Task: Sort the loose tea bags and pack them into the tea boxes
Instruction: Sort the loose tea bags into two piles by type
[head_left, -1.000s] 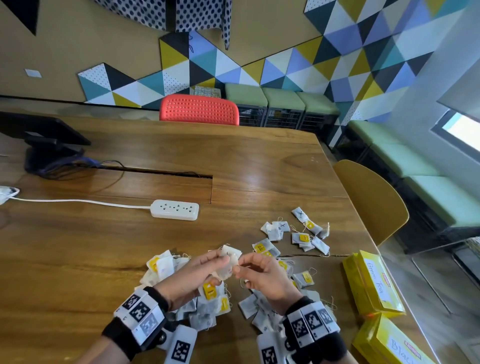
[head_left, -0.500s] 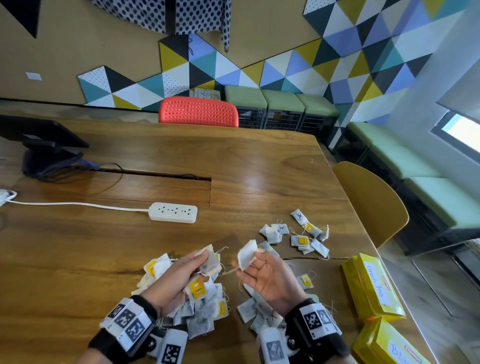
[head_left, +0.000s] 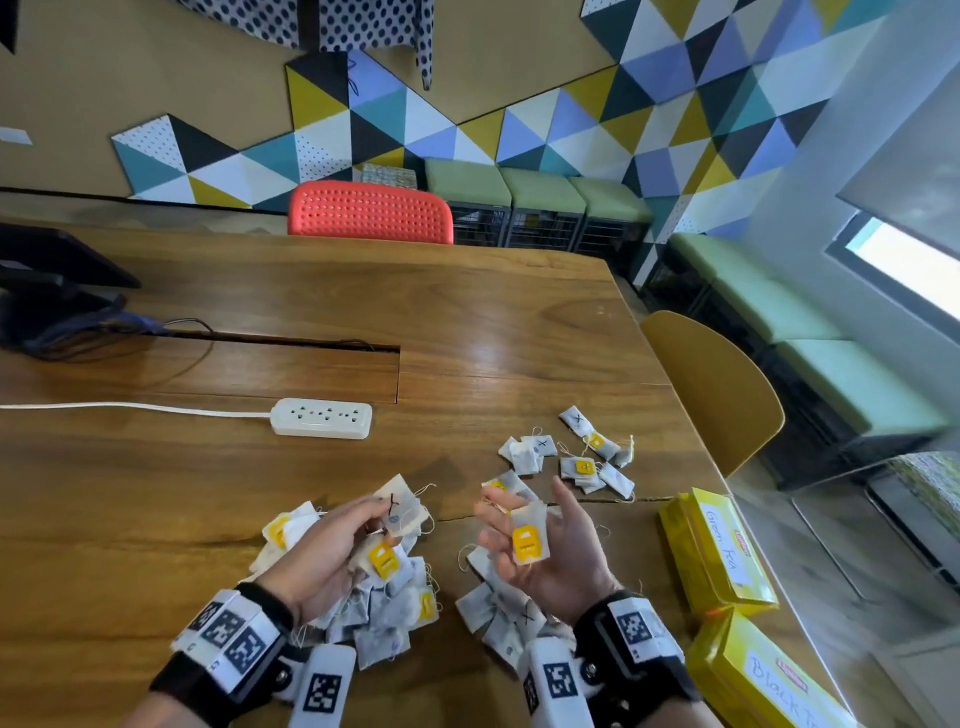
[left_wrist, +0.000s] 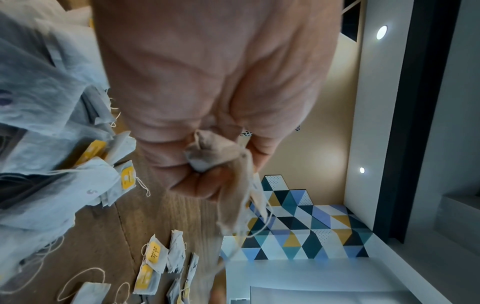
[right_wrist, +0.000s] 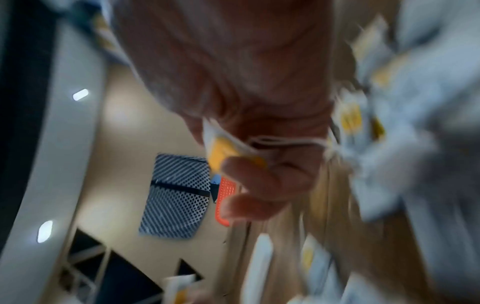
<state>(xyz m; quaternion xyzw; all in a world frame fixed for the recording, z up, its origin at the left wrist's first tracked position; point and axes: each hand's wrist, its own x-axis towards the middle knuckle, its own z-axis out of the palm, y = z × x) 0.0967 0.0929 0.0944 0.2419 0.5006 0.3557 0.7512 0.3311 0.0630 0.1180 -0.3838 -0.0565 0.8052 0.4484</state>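
Left hand (head_left: 332, 551): an X-marked bag (head_left: 402, 506) is pinched between thumb and fingertips, raised above the left pile (head_left: 384, 608); in the left wrist view the bag (left_wrist: 221, 156) is seen bunched in the curled fingers, string dangling. Whether the yellow-tagged bag just under the palm is also held cannot be told. Right hand (head_left: 545, 545): palm up, a tagged bag (head_left: 527, 535) is held against the fingers, yellow tag facing the camera; the right wrist view is blurred, but a finger (right_wrist: 249, 170) is seen curled over the yellow tag (right_wrist: 221, 150).

Outward: a second heap (head_left: 498, 613) lies under the right wrist, and a smaller cluster (head_left: 576, 457) lies farther out on the worktop (head_left: 208, 493), several of its bags marked X. Two yellow boxes are set at the right edge, Green Tea (head_left: 717, 556) and Black Tea (head_left: 769, 680), both seemingly closed.

Step judged: sorting, with one bag in each hand being checked for type. Packing is not yet begun; most bags are loose.

Next move calls for each bag's mark to be read and the bag dropped on its matching group. Strings are tangled through the piles, so a clean lift clear of neighbours is needed. Boxes must be opened before packing.
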